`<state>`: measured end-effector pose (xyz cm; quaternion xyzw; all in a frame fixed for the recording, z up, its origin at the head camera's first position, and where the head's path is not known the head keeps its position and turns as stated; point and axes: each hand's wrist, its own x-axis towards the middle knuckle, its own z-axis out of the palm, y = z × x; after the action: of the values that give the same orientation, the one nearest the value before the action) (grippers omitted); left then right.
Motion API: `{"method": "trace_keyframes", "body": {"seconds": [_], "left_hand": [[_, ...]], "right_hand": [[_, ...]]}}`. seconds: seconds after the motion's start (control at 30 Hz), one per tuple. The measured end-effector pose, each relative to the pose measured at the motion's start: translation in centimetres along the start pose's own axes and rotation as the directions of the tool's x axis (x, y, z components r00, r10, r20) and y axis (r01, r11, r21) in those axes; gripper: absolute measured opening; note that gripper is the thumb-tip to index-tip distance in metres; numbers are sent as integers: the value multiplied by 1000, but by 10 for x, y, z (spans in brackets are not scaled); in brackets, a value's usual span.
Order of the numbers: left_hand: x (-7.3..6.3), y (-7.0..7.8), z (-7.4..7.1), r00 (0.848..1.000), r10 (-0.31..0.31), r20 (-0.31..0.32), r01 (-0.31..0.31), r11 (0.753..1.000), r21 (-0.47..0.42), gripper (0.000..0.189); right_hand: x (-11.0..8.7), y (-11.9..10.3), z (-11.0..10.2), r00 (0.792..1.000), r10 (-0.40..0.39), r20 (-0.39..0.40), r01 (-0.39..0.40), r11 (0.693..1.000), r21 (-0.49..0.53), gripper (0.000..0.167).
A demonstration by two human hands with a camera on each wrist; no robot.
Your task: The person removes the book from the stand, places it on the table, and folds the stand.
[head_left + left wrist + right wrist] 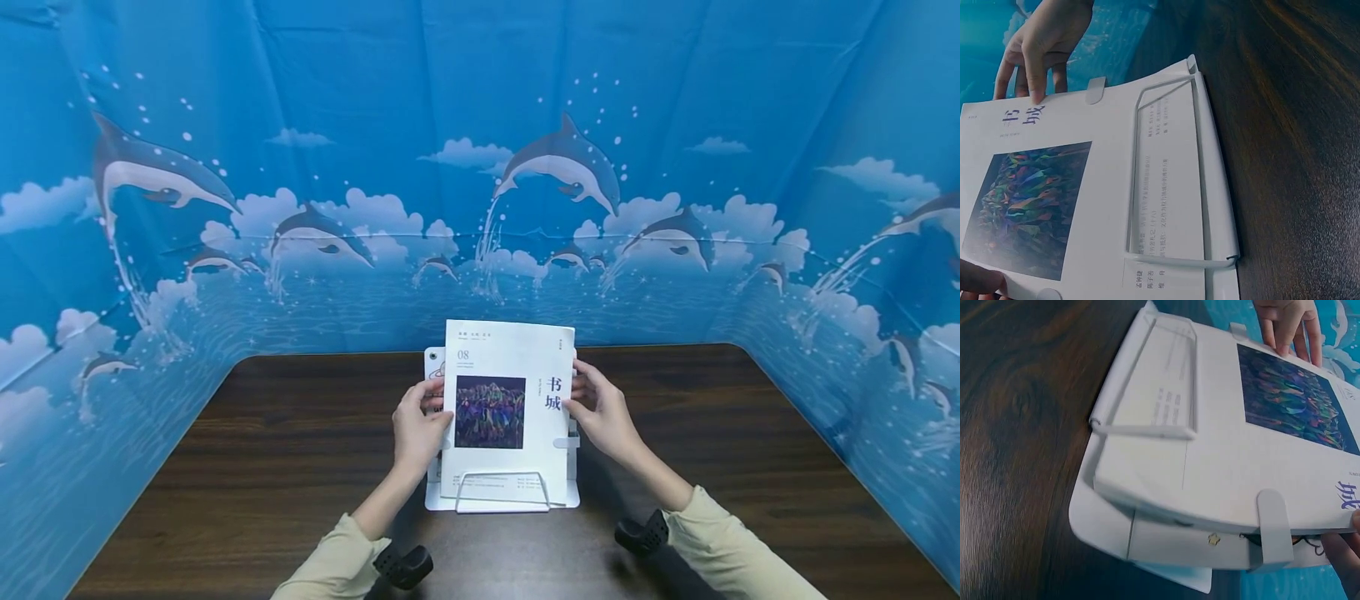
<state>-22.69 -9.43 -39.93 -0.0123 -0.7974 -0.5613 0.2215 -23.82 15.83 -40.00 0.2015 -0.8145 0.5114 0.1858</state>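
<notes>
A white magazine (495, 467) with a dark, colourful square picture stands upright, leaning on a white book stand (432, 500). A wire bar (1131, 206) crosses the front of its lower part. My left hand (420, 423) grips the magazine's left edge, thumb in front and fingers behind. On the opposite edge my right hand (606, 421) holds it the same way. A flat white clip (1274, 519) of the stand laps over the magazine's right edge below my right hand. In the left wrist view another clip (1049, 294) shows at the left edge.
The stand is on a dark wooden table (300, 433). A blue cloth (375, 83) printed with dolphins hangs behind and along both sides. Each wrist wears a black device (405, 568) near the sleeve.
</notes>
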Motion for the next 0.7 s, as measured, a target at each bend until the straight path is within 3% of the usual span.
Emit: {"method": "trace_keyframes", "body": {"seconds": [0.2,0.7], "left_hand": [[0,2,-3,1000,3,-13,-4,1000,-24,44],[8,0,-8,999,45,21,-43,995,-95,46]], "right_hand": [[3,-2,0,998,50,-24,-48,997,59,46],[13,-8,-5,1000,-14,-19,15,997,77,49]]}}
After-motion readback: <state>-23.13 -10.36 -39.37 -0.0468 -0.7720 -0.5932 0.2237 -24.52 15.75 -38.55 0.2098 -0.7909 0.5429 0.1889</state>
